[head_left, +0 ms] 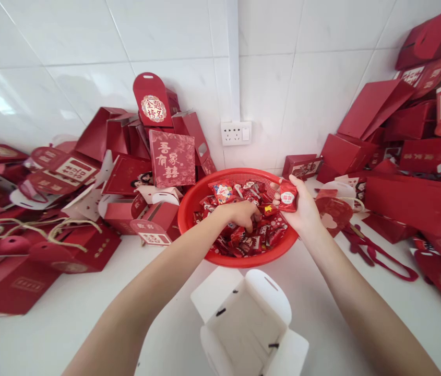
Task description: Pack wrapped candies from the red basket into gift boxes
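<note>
My right hand [300, 201] is closed around a red-wrapped candy [288, 195] with a white round label, held over the right rim of a red plastic basket [192, 241]. My left hand [246, 214] reaches down into the basket, its fingers curled among the wrapped candies [239, 245]. The fingertips are partly hidden, so what they pinch cannot be made out. In front of the basket stands an open box [249, 318], white inside, with its flaps spread outward. I see no candy in the visible part of it.
Red gift boxes [48, 172] are heaped on the left, some with rope handles. More red boxes [412, 193] pile up on the right, beside a dark red ribbon [390, 257]. A wall socket [236, 133] sits on the tiled wall behind the white table [173, 313].
</note>
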### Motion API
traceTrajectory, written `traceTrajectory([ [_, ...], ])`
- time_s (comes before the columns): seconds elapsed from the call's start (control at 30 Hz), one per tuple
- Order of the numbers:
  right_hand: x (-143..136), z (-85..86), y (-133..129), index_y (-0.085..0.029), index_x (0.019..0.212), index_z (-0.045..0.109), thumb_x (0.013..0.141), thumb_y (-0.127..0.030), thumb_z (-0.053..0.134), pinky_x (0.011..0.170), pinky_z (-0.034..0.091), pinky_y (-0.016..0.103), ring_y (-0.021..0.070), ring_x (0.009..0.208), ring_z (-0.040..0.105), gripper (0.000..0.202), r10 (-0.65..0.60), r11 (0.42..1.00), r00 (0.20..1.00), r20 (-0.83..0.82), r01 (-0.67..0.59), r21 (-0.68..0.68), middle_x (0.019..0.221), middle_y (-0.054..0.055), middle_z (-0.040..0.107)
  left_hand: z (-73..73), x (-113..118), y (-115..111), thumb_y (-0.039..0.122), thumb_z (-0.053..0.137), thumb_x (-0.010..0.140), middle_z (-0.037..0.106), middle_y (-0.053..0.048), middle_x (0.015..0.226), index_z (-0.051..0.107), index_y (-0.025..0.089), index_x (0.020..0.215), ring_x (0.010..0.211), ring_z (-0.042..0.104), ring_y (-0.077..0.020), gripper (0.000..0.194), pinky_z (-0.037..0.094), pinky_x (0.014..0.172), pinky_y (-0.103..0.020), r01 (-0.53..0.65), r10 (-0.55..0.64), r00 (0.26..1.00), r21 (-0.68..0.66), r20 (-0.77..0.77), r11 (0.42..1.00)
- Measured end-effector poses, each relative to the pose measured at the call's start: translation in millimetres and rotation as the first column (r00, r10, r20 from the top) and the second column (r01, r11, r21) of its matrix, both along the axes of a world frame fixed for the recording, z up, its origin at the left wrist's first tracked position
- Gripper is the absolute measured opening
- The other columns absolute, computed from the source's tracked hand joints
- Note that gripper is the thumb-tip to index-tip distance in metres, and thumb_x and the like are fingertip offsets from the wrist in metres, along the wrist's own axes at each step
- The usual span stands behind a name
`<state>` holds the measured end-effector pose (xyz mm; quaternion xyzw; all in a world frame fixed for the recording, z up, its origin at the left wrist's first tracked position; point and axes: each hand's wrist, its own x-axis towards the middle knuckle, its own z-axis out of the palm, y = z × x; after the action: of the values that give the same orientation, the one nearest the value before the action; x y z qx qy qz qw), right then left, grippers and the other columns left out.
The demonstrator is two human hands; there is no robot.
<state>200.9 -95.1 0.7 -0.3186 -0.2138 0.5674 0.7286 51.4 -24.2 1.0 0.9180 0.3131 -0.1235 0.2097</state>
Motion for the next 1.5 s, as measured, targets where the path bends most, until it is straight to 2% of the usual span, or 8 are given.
traceTrajectory([
  [0.2, -0.3, -0.6, 0.4, -0.019, 0.076, 0.059, 0.071, -0.030, 0.080, 0.041, 0.045, 0.019, 0.0097, 0.048, 0.057, 0.024, 0.023, 1.000, 0.999, 0.022, -0.023, 0.012, 0.070, 0.001, 0.072, 4.3, -5.5, 8.7, 0.030, 0.083, 0.064, 0.063, 0.003, 0.072, 0.073, 0.013, 0.108, 0.066, 0.057, -0.0140, 0.048, 0.041, 0.061, -0.024, -0.118, 0.155, 0.914, -0.122, 0.374, 0.986],
  [0.47, -1.8, -3.7, 2.2, -0.017, 0.076, 0.067, 0.065, -0.027, 0.086, 0.043, 0.047, 0.019, 0.0095, 0.050, 0.059, 0.024, 0.063, 0.997, 0.994, 0.094, -0.066, 0.034, 0.061, -0.003, 0.067, 7.4, 0.9, 4.8, 0.039, 0.091, 0.059, 0.055, 0.005, 0.071, 0.062, 0.013, 0.101, 0.065, 0.053, -0.0103, 0.057, 0.042, 0.063, -0.024, -0.028, 0.391, 0.435, -0.422, 0.811, 0.906],
  [0.67, -5.0, -3.3, -1.4, -0.017, 0.070, 0.067, 0.051, -0.016, 0.091, 0.044, 0.046, 0.019, 0.0091, 0.048, 0.055, 0.031, 0.181, 0.980, 0.955, 0.233, -0.196, 0.039, 0.057, -0.004, 0.064, 9.5, 2.3, -1.8, 0.025, 0.092, 0.056, 0.053, 0.007, 0.072, 0.061, 0.013, 0.107, 0.064, 0.054, -0.0089, 0.061, 0.044, 0.062, -0.024, 0.022, 0.379, 0.399, -0.422, 0.835, 0.906],
  [0.87, -4.0, -2.6, 0.1, -0.015, 0.070, 0.069, 0.053, -0.013, 0.086, 0.043, 0.047, 0.018, 0.0091, 0.050, 0.058, 0.024, -0.008, 0.999, 0.991, 0.136, 0.002, 0.043, 0.062, -0.001, 0.069, 14.2, -2.1, -1.0, 0.018, 0.084, 0.061, 0.063, 0.002, 0.084, 0.060, 0.015, 0.110, 0.074, 0.063, -0.0120, 0.055, 0.050, 0.070, -0.026, 0.061, 0.440, 0.345, -0.488, 0.829, 0.871],
  [1.0, -3.0, 0.1, 1.6, -0.016, 0.065, 0.067, 0.060, -0.013, 0.080, 0.042, 0.048, 0.018, 0.0097, 0.050, 0.059, 0.015, -0.115, 0.993, 0.992, 0.047, 0.115, 0.017, 0.061, -0.001, 0.069, 14.2, -5.6, 2.6, 0.026, 0.080, 0.066, 0.068, 0.000, 0.076, 0.065, 0.015, 0.085, 0.071, 0.065, -0.0139, 0.027, 0.051, 0.070, -0.028, 0.064, 0.353, 0.642, -0.506, 0.681, 0.860],
  [1.13, -4.7, 3.5, 0.6, -0.017, 0.065, 0.065, 0.062, -0.011, 0.077, 0.038, 0.047, 0.018, 0.0107, 0.051, 0.061, 0.014, -0.094, 0.995, 0.995, 0.014, 0.095, -0.044, 0.062, -0.002, 0.069, 8.8, -4.7, -1.2, 0.036, 0.088, 0.056, 0.076, -0.001, 0.081, 0.072, 0.018, 0.098, 0.073, 0.069, -0.0186, 0.048, 0.052, 0.066, -0.027, 0.070, 0.024, 0.985, -0.524, 0.170, 0.849],
  [1.33, -5.9, 3.6, -0.8, -0.017, 0.065, 0.063, 0.063, -0.009, 0.076, 0.045, 0.055, 0.018, 0.0115, 0.055, 0.065, 0.015, -0.050, 0.996, 0.999, 0.016, 0.051, -0.076, 0.064, -0.002, 0.070, 6.3, 0.6, -9.0, 0.028, 0.085, 0.053, 0.072, 0.003, 0.074, 0.069, 0.021, 0.122, 0.060, 0.064, -0.0173, 0.071, 0.048, 0.056, -0.026, 0.087, -0.124, 0.991, -0.462, -0.051, 0.883],
  [1.5, -5.3, 3.6, -1.5, -0.018, 0.067, 0.064, 0.065, -0.008, 0.076, 0.047, 0.058, 0.019, 0.0118, 0.057, 0.066, 0.016, -0.026, 0.996, 0.999, 0.024, 0.028, -0.087, 0.064, -0.002, 0.071, 7.8, 1.6, -10.4, 0.014, 0.080, 0.048, 0.071, 0.005, 0.074, 0.074, 0.023, 0.095, 0.057, 0.061, -0.0152, 0.048, 0.046, 0.055, -0.024, 0.059, -0.086, 0.995, -0.434, -0.043, 0.899],
])
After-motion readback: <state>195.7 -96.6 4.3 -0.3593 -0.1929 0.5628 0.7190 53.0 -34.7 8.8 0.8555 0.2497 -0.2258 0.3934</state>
